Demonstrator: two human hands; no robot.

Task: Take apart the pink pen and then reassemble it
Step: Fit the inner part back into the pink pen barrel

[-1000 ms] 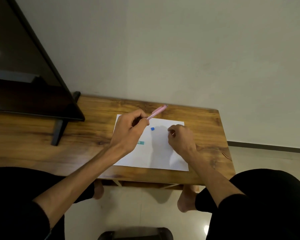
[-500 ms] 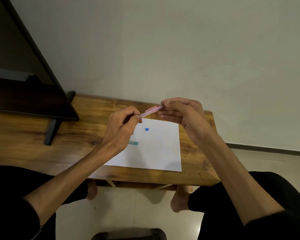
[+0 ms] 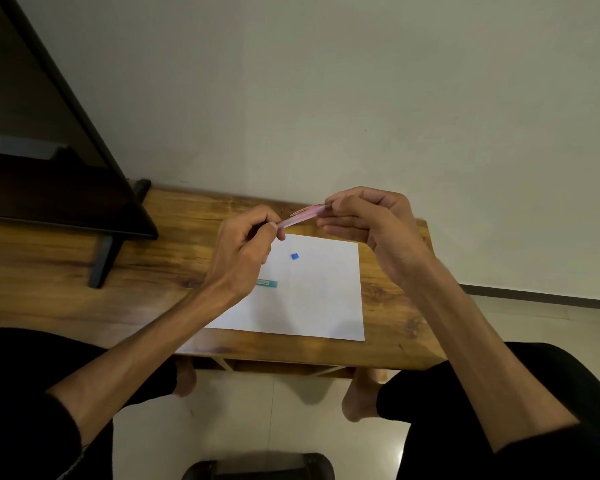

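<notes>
The pink pen (image 3: 300,217) is held in the air above the far edge of a white paper sheet (image 3: 323,299), tilted up to the right. My left hand (image 3: 245,252) pinches its lower left end between thumb and fingers. My right hand (image 3: 368,223) pinches the upper right end, where the clip sits; that tip is hidden behind my fingers. On the sheet lie a small blue piece (image 3: 294,256) and a teal oblong piece (image 3: 267,283), partly hidden by my left wrist.
The sheet lies on a low wooden table (image 3: 118,271) against a pale wall. A dark TV screen on a black stand (image 3: 101,261) fills the table's left part. My knees and bare feet are below the table's near edge.
My right hand rose from the paper to the pen's upper end and now pinches it. My left hand has kept its hold on the pen throughout.
</notes>
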